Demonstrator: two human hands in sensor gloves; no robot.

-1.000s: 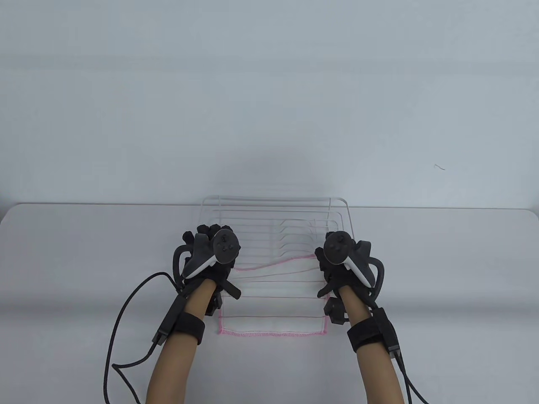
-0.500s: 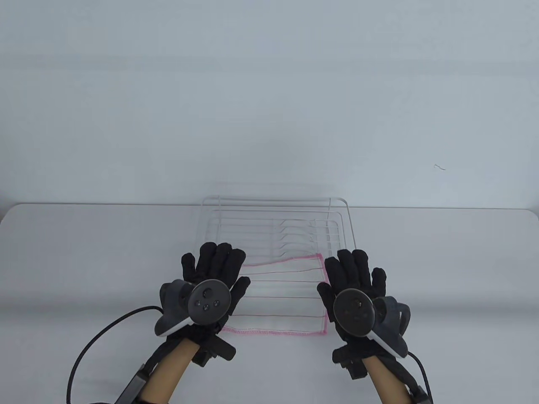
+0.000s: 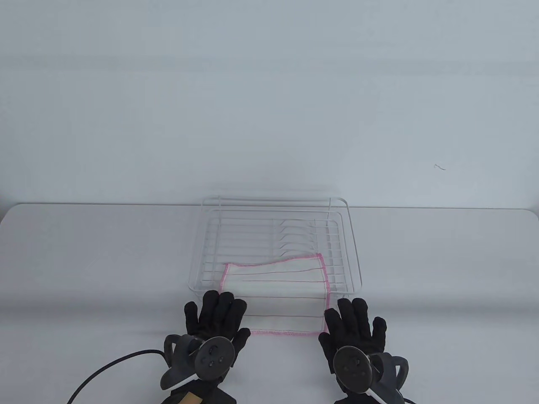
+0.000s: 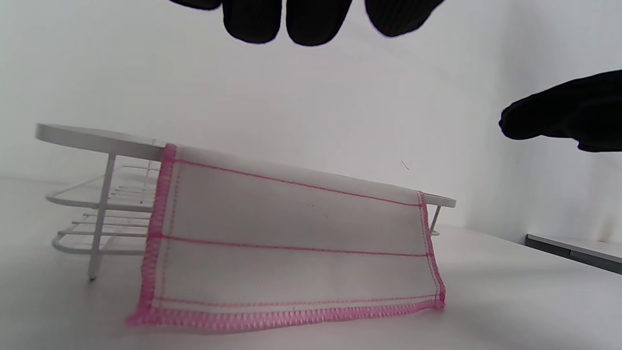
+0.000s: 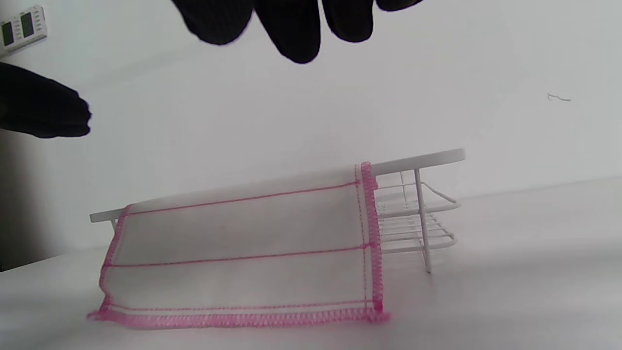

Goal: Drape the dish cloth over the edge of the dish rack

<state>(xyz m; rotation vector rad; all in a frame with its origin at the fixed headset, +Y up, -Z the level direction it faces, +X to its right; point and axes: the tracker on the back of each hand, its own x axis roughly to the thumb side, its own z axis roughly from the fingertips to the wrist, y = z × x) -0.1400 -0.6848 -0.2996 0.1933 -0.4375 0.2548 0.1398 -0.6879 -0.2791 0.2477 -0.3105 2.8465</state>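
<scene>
Cloth: white dish cloth (image 3: 276,294) w/ pink stitched hem & thin pink lines, draped over near rail of dish rack (image 3: 353,248); far part lay inside rack on the wires, near part hung down front, hem touching table (image 3: 84,261)
Cloth, wrist views: L wrist view showed the cloth (image 4: 291,243) sloping from rail to tabletop; R wrist view the same, cloth (image 5: 243,253) flat, no bunching
Rack: white wire dish rack, upright on table, cloth covering mid part of its near rail, rail ends bare both sides
L hand: left hand (image 3: 217,322) flat, fingers spread, palm down, just beside cloth's near-left corner; held nothing; contact w/ cloth couldn't be told
R hand: right hand (image 3: 353,326) also flat & spread, at cloth's near-right corner; held nothing
Trackers: one strapped on back of each hand
Cable: black cable (image 3: 113,368) ran off left wrist toward bottom edge
</scene>
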